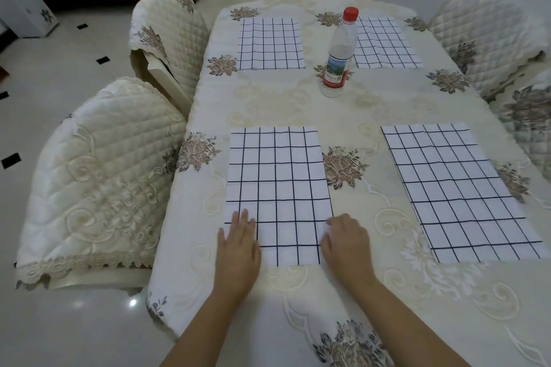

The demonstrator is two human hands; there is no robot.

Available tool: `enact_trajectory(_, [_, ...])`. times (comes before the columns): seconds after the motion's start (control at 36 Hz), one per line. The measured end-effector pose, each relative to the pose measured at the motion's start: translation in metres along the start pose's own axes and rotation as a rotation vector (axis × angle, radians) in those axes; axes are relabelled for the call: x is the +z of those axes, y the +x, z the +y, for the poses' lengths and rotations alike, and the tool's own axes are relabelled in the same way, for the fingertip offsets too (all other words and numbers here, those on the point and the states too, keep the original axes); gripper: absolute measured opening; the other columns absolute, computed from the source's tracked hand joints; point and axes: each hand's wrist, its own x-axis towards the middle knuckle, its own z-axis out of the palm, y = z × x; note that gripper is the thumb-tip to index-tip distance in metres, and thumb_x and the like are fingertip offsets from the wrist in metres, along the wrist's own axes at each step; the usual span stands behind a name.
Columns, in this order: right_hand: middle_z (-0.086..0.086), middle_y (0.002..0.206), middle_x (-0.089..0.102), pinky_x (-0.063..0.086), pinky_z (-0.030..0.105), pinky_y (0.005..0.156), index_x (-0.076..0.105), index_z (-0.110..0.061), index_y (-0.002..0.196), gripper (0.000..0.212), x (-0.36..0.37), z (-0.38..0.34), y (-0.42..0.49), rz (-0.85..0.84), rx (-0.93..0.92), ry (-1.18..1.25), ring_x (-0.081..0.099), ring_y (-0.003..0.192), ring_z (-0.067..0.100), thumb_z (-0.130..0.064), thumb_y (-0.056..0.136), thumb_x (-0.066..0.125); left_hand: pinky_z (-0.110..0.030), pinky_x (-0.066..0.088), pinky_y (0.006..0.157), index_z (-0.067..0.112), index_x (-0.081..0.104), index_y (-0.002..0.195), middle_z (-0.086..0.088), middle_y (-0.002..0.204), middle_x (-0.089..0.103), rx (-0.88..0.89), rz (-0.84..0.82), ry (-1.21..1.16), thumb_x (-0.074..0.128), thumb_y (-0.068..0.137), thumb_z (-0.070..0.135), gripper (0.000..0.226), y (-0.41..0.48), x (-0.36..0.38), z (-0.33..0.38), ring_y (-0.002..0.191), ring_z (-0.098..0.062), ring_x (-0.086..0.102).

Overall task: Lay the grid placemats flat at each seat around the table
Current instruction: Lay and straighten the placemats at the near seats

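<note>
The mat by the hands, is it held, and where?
Left hand presses flat on the mat, near left corner. Right hand curls at the near right corner; pinch cannot be told.

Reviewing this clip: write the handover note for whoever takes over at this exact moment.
Left hand: open, fingers flat on the near left placemat, at its near left corner.
Right hand: fingers curled at that mat's near right corner; a pinch can't be confirmed.
Near right placemat, far left placemat and far right placemat lie flat.
The bottle stands between the far mats.
Done: four mats down.
Left: probably just a last smoothing and letting go.
</note>
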Motion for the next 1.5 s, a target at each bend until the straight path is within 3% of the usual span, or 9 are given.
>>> enact_trajectory(0.17, [0.013, 0.119, 0.064, 0.051, 0.049, 0.084, 0.053, -0.004, 0.119, 0.054, 0.033, -0.043, 0.011, -0.281, -0.237, -0.034, 0.062, 0.110, 0.030, -0.021, 0.068, 0.048, -0.048, 0.023, 0.106, 0.003, 0.048, 0.132, -0.013, 0.143, 0.042, 0.073, -0.110, -0.019, 0.026, 0.087, 0.012, 0.051, 0.027, 0.002, 0.041, 0.133, -0.033, 0.039])
enact_trajectory(0.22, [0.011, 0.124, 0.062, 0.053, 0.048, 0.084, 0.061, -0.006, 0.118, 0.051, 0.039, -0.046, 0.017, -0.365, -0.197, -0.029, 0.059, 0.115, 0.028, -0.025, 0.077, 0.037, -0.045, 0.039, 0.095, 0.006, 0.061, 0.120, -0.011, 0.127, 0.059, 0.107, -0.169, 0.008, 0.032, 0.082, 0.021, 0.050, 0.033, 0.010, 0.042, 0.120, -0.027, 0.054])
enact_trajectory(0.33, [0.005, 0.145, 0.040, 0.025, 0.042, 0.106, 0.038, -0.010, 0.136, 0.055, 0.050, -0.027, 0.022, -0.353, -0.212, -0.036, 0.014, 0.143, 0.018, -0.038, 0.099, 0.010, -0.043, 0.022, 0.109, 0.015, 0.043, 0.132, 0.001, 0.142, 0.043, 0.099, -0.137, 0.087, 0.027, 0.091, 0.032, 0.046, 0.037, 0.017, 0.023, 0.143, -0.009, 0.012])
enact_trajectory(0.53, [0.004, 0.151, 0.026, 0.013, 0.041, 0.108, 0.025, -0.010, 0.143, 0.061, 0.045, 0.011, 0.043, -0.353, -0.125, -0.028, -0.008, 0.144, 0.011, -0.045, 0.097, 0.007, -0.058, 0.041, 0.092, 0.015, 0.042, 0.136, -0.005, 0.143, 0.045, -0.092, -0.092, 0.115, 0.034, 0.085, 0.036, 0.057, 0.053, 0.003, -0.020, 0.133, -0.022, 0.034])
enact_trajectory(0.89, [0.021, 0.125, 0.057, 0.033, 0.042, 0.102, 0.057, 0.004, 0.118, 0.044, 0.051, 0.010, 0.104, 0.035, -0.043, 0.225, 0.041, 0.120, 0.026, -0.016, 0.084, 0.038, -0.066, 0.034, 0.093, -0.002, 0.049, 0.128, -0.026, 0.137, 0.045, -0.111, 0.075, 0.105, 0.031, 0.086, 0.024, 0.052, 0.102, -0.003, -0.035, 0.132, -0.035, 0.029])
enact_trajectory(1.03, [0.006, 0.142, 0.046, 0.040, 0.051, 0.100, 0.045, -0.011, 0.134, 0.051, 0.074, -0.023, 0.115, -0.231, -0.220, 0.043, 0.043, 0.131, 0.026, -0.030, 0.088, 0.034, -0.055, 0.046, 0.088, 0.012, 0.039, 0.130, -0.010, 0.136, 0.052, 0.179, -0.042, 0.109, 0.031, 0.086, 0.025, 0.047, 0.133, 0.012, 0.014, 0.129, -0.021, 0.032])
enact_trajectory(1.22, [-0.004, 0.148, 0.036, 0.022, 0.054, 0.109, 0.033, -0.022, 0.141, 0.057, 0.079, -0.002, 0.134, -0.322, -0.130, -0.076, 0.023, 0.137, 0.017, -0.047, 0.097, 0.008, -0.056, 0.036, 0.099, 0.021, 0.039, 0.139, -0.004, 0.147, 0.039, 0.096, -0.091, 0.154, 0.034, 0.086, 0.046, 0.059, 0.150, 0.016, -0.005, 0.136, -0.020, 0.025])
enact_trajectory(1.39, [-0.005, 0.152, 0.027, 0.028, 0.058, 0.104, 0.031, -0.018, 0.144, 0.059, 0.075, 0.021, 0.153, -0.345, -0.031, -0.057, 0.027, 0.139, 0.020, -0.044, 0.092, 0.023, -0.058, 0.014, 0.110, 0.023, 0.024, 0.147, 0.003, 0.155, 0.011, -0.086, -0.064, 0.108, 0.014, 0.085, 0.053, 0.069, 0.168, 0.002, -0.038, 0.143, -0.019, 0.008])
enact_trajectory(1.5, [-0.002, 0.155, 0.015, 0.017, 0.054, 0.111, 0.026, -0.016, 0.146, 0.063, 0.071, 0.020, 0.164, -0.357, 0.014, -0.013, 0.017, 0.143, 0.022, -0.042, 0.090, 0.012, -0.065, 0.021, 0.104, 0.007, 0.044, 0.137, -0.017, 0.149, 0.031, -0.138, -0.052, 0.113, 0.021, 0.084, 0.042, 0.067, 0.186, -0.003, -0.046, 0.139, -0.039, 0.023])
